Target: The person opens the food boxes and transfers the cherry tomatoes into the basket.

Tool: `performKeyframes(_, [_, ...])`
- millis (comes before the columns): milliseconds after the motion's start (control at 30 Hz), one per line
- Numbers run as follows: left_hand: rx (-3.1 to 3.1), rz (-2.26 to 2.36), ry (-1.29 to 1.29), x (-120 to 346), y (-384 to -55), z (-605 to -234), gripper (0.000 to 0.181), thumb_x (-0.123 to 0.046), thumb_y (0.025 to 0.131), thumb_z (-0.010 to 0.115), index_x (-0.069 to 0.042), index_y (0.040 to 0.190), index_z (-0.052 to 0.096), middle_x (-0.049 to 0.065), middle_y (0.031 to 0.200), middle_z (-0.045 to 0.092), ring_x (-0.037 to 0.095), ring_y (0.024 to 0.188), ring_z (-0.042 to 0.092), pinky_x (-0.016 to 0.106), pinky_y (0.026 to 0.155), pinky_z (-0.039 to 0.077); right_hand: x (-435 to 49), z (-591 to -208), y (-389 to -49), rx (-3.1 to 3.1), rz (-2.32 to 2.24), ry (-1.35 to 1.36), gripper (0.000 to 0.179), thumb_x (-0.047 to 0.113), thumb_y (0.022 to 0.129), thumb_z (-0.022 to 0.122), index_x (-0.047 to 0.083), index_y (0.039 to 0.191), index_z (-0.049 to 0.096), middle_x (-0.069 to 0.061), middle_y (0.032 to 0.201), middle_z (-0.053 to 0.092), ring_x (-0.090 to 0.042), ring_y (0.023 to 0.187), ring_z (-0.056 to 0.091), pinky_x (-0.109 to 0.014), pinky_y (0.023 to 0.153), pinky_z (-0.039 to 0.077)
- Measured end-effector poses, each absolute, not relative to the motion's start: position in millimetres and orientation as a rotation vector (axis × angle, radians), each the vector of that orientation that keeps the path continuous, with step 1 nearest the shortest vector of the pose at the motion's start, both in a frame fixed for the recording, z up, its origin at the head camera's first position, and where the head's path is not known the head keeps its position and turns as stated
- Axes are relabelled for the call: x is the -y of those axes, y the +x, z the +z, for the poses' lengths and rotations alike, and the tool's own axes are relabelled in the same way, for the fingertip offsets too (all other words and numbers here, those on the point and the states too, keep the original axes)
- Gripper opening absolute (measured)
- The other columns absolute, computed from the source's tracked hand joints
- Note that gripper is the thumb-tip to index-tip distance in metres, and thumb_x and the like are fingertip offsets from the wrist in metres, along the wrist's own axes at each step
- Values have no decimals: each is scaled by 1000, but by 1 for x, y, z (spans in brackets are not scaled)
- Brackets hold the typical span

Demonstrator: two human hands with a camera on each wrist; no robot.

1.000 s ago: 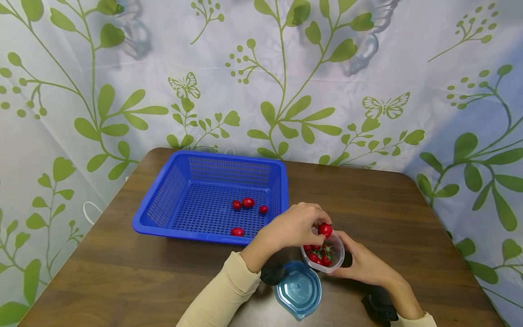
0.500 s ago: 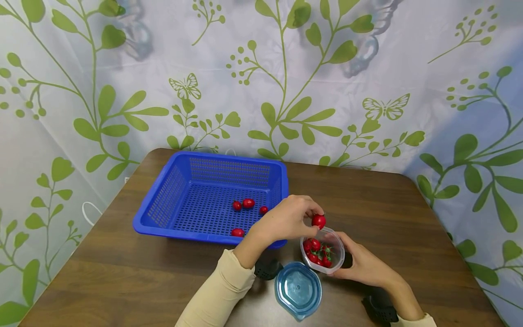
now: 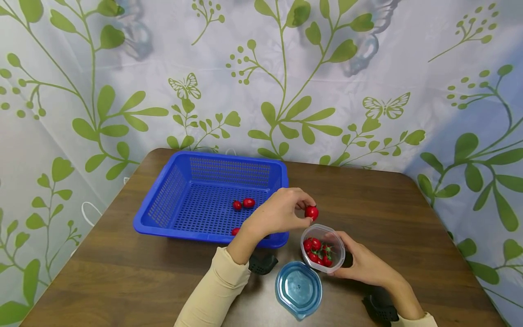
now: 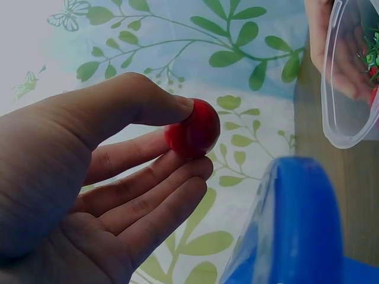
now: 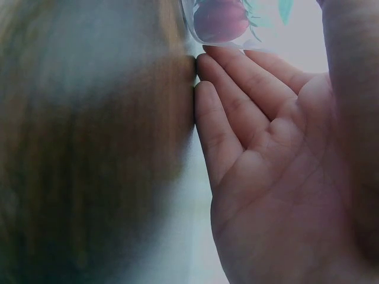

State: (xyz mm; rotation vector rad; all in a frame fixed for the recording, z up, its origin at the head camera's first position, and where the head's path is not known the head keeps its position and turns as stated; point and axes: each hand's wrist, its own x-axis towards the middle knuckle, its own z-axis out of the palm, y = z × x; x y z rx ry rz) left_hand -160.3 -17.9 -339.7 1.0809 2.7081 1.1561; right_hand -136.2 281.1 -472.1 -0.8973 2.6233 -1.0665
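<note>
Blue plastic basket (image 3: 229, 169): near its right side, the left hand (image 3: 279, 213) pinches a red cherry tomato (image 3: 312, 212); farther right of it, the right hand (image 3: 365, 264) grips a clear tub (image 3: 336, 250) holding more cherry tomatoes (image 3: 316, 244).

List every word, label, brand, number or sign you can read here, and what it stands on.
None: no readable text on the blue basket, the clear container or the backdrop, which shows only printed plants and butterflies.
Too small to tell: the mark at the centre of the blue lid, and the white piece by the table's left edge.
</note>
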Motion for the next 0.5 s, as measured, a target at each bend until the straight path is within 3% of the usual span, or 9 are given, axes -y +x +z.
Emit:
performKeyframes(133, [-2713,1181,1073,20,-161,-339,23,-13,85,80,-6,107,75,3,102,73,16,93,72,25,85,58,-281,-473,-137,-2621,-1065,-902,84,43,78,90,26,146,45,10,143,58,-13,129,58,-24,107,47])
performKeyframes(500, [-2732,1217,1051,29,-164,-337,23,-15,86,81,-7,107,74,2,102,73,9,91,70,16,83,54,-281,-472,-137,-2614,-1072,-902,85,42,77,91,25,147,44,9,144,58,-13,130,58,-22,108,46])
